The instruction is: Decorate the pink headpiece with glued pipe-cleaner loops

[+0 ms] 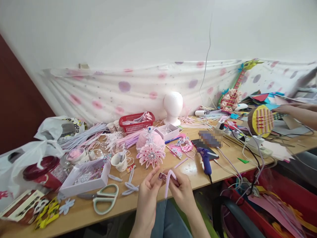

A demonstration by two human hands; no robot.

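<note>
A lilac pipe cleaner (pixel 167 185), bent over sharply near its top, is between my two hands in front of the table's edge. My right hand (pixel 183 190) pinches it from the right, one length hanging down free. From the left, my left hand (pixel 149 191) meets it with thumb and forefinger closed at the bend; dark red shows at these fingertips, and their exact contact is hard to make out. Just beyond stands a pink headpiece (pixel 151 150) with a layered flower and beads. Folded grey-lilac pipe cleaner pieces (pixel 130 186) lie left of my hands.
Scissors (pixel 106 198), a bead box (pixel 86 175) and a paper cup (pixel 119 162) are on the left. A purple glue gun (pixel 205 160) rests at right among cables. Behind are a red basket (pixel 136 123) and a white foam head (pixel 173 107). Another person's arm (pixel 299 112) reaches in from the right.
</note>
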